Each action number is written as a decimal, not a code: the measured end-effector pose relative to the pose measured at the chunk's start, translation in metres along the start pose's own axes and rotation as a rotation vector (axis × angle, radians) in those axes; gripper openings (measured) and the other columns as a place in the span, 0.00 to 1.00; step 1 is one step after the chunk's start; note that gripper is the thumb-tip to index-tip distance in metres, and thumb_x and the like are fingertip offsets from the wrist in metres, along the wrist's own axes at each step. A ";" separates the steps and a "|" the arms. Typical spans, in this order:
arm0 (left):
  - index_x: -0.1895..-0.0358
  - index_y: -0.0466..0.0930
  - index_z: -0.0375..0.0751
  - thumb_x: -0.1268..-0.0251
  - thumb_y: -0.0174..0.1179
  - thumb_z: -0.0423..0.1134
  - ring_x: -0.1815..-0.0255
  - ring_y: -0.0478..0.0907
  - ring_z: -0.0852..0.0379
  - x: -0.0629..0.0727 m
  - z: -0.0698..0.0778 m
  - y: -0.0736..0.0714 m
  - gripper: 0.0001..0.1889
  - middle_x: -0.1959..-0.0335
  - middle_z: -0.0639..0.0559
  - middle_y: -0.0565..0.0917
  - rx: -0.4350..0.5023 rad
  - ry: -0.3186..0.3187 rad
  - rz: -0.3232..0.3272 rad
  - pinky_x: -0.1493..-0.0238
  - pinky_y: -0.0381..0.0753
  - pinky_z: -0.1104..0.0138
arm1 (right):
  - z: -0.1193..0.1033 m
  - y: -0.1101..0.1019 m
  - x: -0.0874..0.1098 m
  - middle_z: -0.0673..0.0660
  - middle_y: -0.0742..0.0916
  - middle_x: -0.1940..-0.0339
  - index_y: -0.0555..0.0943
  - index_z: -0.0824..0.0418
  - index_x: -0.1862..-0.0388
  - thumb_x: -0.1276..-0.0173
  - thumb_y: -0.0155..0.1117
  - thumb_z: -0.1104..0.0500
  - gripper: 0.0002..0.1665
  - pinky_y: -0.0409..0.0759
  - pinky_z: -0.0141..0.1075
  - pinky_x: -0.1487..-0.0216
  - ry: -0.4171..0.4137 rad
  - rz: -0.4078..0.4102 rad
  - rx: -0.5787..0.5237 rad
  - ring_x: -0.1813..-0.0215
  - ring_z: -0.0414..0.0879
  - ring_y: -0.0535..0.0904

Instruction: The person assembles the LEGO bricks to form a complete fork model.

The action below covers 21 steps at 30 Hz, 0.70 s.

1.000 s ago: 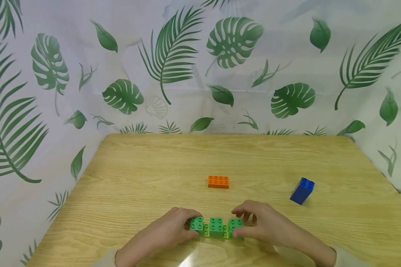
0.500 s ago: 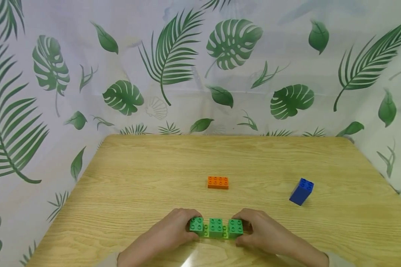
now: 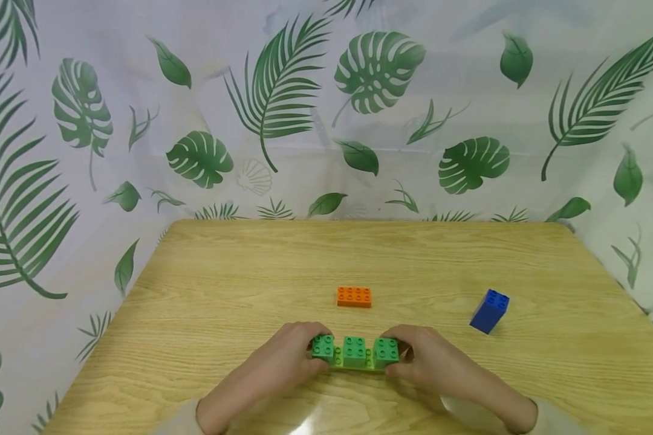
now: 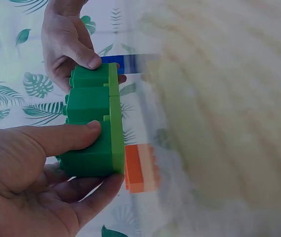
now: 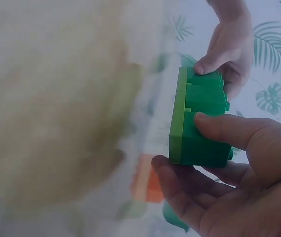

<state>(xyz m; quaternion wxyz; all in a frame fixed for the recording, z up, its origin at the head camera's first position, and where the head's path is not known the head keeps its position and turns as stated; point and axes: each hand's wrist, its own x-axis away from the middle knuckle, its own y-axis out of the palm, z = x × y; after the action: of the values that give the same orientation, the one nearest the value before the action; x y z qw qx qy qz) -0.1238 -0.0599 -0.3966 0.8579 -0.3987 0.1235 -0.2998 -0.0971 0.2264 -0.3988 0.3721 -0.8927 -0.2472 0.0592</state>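
Note:
Three green building bricks stand in a row, with gaps between them, on a light green base. A seam across the base shows in both wrist views. My left hand grips the left end, its thumb on the near side of the end brick and fingers on the far side. The right end is gripped the same way by my right hand. The piece appears lifted a little off the table, studs up. In the right wrist view, a fingertip reaches the lower edge of the base.
Beyond the hands, a flat orange brick lies on the wooden table. A tall blue brick or stack stands to the right. A leaf-print cloth hangs behind the table's far edge.
My right fingers and thumb have closed round the right end brick, which they only partly covered before. Both hands and the green piece have since moved up and slightly away from me.

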 end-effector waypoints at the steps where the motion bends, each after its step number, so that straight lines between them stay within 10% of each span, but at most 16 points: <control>1: 0.42 0.83 0.37 0.37 0.74 0.35 0.48 0.82 0.55 -0.003 0.001 -0.003 0.20 0.48 0.49 0.87 0.004 0.001 0.002 0.46 0.83 0.60 | -0.001 -0.003 -0.001 0.49 0.86 0.56 0.81 0.67 0.40 0.36 0.79 0.58 0.28 0.82 0.33 0.62 0.004 0.006 -0.008 0.60 0.39 0.81; 21: 0.37 0.79 0.37 0.35 0.71 0.31 0.50 0.83 0.49 -0.076 0.007 -0.047 0.23 0.51 0.47 0.86 0.071 0.018 0.185 0.47 0.83 0.59 | -0.002 -0.067 -0.051 0.58 0.87 0.55 0.78 0.71 0.40 0.30 0.72 0.65 0.23 0.84 0.42 0.55 -0.020 0.186 0.001 0.54 0.51 0.84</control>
<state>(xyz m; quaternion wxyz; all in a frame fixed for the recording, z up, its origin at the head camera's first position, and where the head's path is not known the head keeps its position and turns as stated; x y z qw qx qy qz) -0.2003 -0.0327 -0.3589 0.8943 -0.3523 0.1567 -0.2269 -0.1675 0.2409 -0.3546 0.3630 -0.9110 -0.1668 0.1026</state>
